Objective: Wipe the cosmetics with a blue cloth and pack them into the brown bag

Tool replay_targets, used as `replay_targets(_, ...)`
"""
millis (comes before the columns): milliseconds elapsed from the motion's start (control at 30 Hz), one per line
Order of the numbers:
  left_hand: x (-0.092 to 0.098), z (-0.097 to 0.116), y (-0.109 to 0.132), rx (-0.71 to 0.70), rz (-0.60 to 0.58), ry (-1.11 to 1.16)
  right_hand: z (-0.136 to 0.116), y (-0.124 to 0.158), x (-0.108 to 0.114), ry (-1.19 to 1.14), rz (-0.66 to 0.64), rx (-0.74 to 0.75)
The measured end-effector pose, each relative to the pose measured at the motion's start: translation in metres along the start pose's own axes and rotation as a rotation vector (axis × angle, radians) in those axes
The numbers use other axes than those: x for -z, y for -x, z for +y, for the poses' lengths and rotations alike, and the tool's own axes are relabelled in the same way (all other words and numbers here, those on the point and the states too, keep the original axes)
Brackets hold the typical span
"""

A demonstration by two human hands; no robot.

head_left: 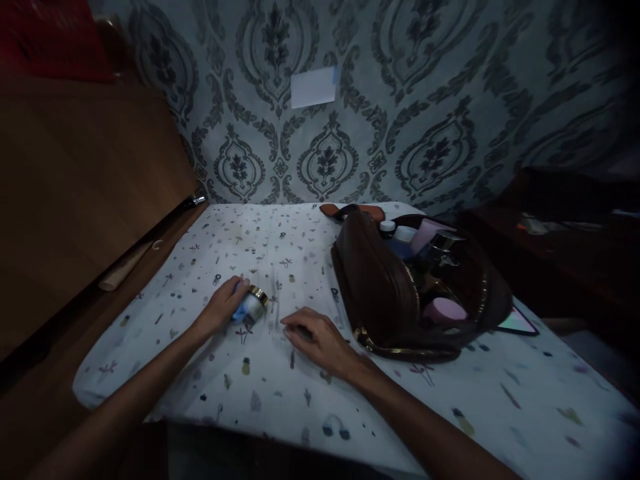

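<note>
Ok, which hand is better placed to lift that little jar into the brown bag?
Likely the left hand: its fingers wrap the jar. The right hand lies on the sheet, nearer the bag, but off the jar.

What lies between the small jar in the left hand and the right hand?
Only bare printed cloth; the head view shows nothing between the small jar and the right hand.

Left grip [225,308] curled closed, right grip [320,340] flat, palm down.
</note>
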State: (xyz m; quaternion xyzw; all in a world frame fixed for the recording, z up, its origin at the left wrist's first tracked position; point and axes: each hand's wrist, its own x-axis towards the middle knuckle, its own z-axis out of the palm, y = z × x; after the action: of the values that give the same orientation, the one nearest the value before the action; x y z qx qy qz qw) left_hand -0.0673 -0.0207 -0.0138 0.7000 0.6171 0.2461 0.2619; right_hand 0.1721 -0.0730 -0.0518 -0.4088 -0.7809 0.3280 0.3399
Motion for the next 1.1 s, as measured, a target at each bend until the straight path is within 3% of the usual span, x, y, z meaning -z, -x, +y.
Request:
replay_targets(167, -0.018, 0.019, 0.024, -0.033, -0.093, 0.123, -0.005, 0.003, -0.001, 0.012, 0.039, -0.015)
replay_targets(433, -0.026, 0.037, 0.02, -0.176, -0.036, 0.171, -0.003, 0.004, 0.004, -0.069, 0.116, -0.139)
replay_targets(667, -0.029, 0.044, 0.02, -0.096, -0.253, 0.463, 0.005, 0.001, -0.004, -0.024, 0.118, -0.178)
replay_targets(767, -0.026, 0.039, 0.014, -0.095, -0.161, 0.462, 0.005, 0.001, -0.007, -0.024, 0.105, -0.155)
replay_targets(833, -0.024, 0.035, 0.011, -0.151, -0.006, 0.409, 0.004, 0.002, -0.006, -0.039, 0.08, -0.133)
replay_targets(900, -0.026, 0.032, 0.012, -0.266, 0.058, 0.33, 0.001, 0.003, -0.004, -0.06, 0.051, -0.142)
replay_targets(1033, -0.037, 0.027, 0.015, -0.567, -0.153, 0.218, -0.003, 0.004, -0.002, -0.122, 0.032, -0.166)
replay_targets(1100, -0.043, 0.025, 0.014, -0.606, -0.188, 0.197, -0.003, 0.003, -0.005, -0.12, 0.066, -0.177)
